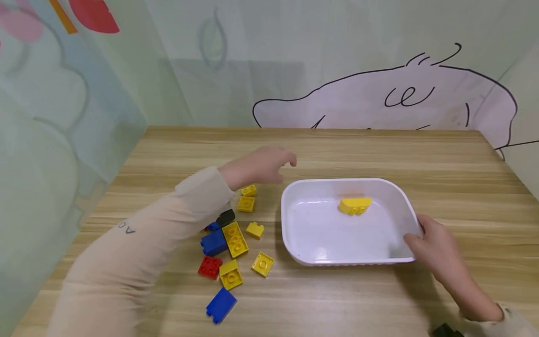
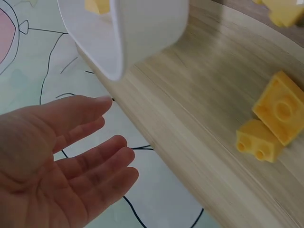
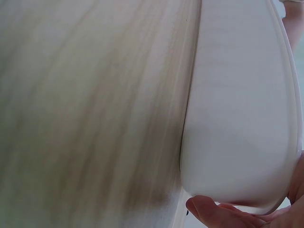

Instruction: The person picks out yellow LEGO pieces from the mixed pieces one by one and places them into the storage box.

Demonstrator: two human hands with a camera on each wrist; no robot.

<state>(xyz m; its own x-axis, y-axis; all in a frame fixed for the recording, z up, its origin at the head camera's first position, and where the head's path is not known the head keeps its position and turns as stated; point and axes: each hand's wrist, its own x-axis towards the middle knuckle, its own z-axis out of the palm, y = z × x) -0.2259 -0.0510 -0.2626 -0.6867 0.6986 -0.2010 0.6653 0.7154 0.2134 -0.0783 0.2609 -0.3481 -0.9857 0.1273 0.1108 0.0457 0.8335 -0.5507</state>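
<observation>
A white plastic tub [image 1: 322,234] stands on the table, with a yellow rounded toy brick [image 1: 354,206] inside near its back wall. My right hand [image 1: 438,245] grips the tub's right end, thumb over the rim and fingers on the outside; the right wrist view shows those fingers [image 3: 223,216] under the tub's wall [image 3: 237,104]. Beyond the tub's left back corner hovers my left hand [image 1: 263,164], holding nothing. Its fingers are loosely bent and parted from the thumb in the left wrist view. Two yellow bricks [image 1: 246,204] [image 1: 249,190] lie just below that hand.
Left of the tub, more toy bricks lie scattered: yellow [image 1: 235,239], blue [image 1: 221,305] and red [image 1: 209,267] ones, some partly behind the left sleeve [image 1: 168,229]. A dark object [image 1: 446,330] shows at the bottom right edge. A wall with drawings [image 1: 358,98] borders the table's back.
</observation>
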